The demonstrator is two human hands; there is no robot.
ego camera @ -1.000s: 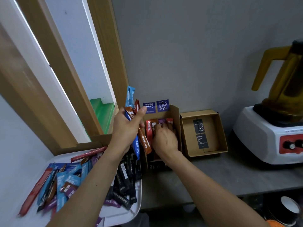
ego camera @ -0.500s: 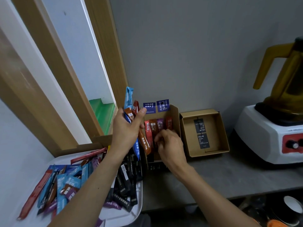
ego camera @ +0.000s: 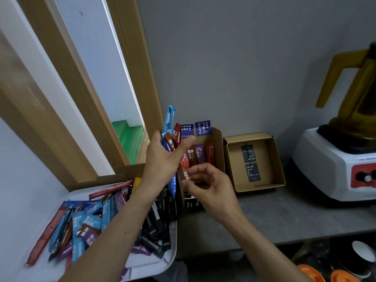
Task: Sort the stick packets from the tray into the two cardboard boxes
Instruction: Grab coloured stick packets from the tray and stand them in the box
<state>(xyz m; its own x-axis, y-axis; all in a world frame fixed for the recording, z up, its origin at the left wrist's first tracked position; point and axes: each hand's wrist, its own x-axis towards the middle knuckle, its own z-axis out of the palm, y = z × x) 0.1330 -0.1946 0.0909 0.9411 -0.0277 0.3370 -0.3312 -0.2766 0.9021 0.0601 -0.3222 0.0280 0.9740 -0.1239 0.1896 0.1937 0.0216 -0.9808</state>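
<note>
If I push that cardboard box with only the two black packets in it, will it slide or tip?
The right-hand box would probably slide easily: it sits flat on the smooth grey counter and looks nearly empty, holding just two black packets. Tipping seems unlikely given its low, wide shape. Its thin walls may flex.

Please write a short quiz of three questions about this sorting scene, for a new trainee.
1. True or false: the right-hand cardboard box already holds coloured stick packets.
2. Which hand holds the bunch of packets? A) left hand B) right hand
3. Fill in: the unsorted packets lie on a white ____.

Key: 1 false, only two dark labels lie in it; 2 A; 3 tray.
</note>
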